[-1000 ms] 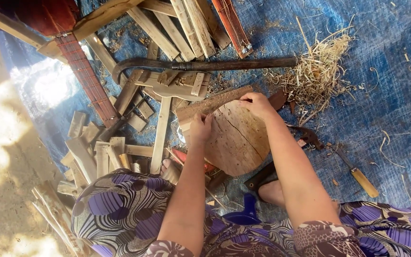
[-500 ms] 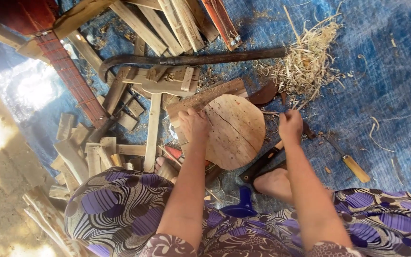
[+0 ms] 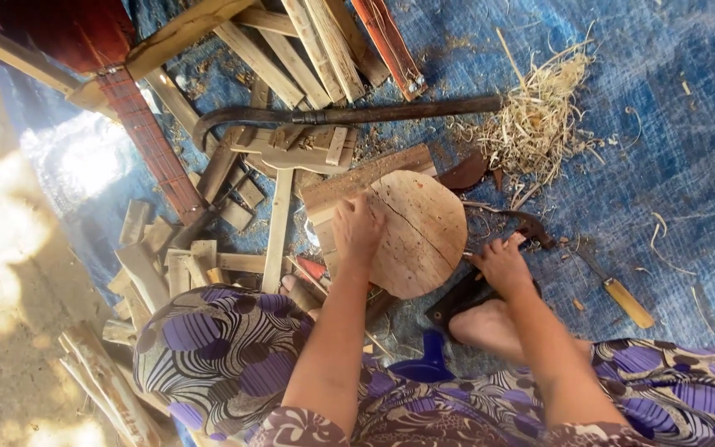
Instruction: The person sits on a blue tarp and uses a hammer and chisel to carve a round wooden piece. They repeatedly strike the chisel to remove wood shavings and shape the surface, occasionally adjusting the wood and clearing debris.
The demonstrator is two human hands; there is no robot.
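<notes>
round cracked wooden disc (image 3: 419, 232) under flat left hand (image 3: 357, 228); right hand (image 3: 502, 265) around dark tool (image 3: 531, 225)

There is only the one view, worn on the person's head and looking almost straight down from close above over their lap, both forearms and the blue tarp (image 3: 664, 149) spread on the ground, with its far edge toward the frame's top

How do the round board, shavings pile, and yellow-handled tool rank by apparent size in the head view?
1. Round board, largest.
2. Shavings pile, a little smaller; its loose edges make this unsure.
3. Yellow-handled tool, clearly smallest.
</notes>
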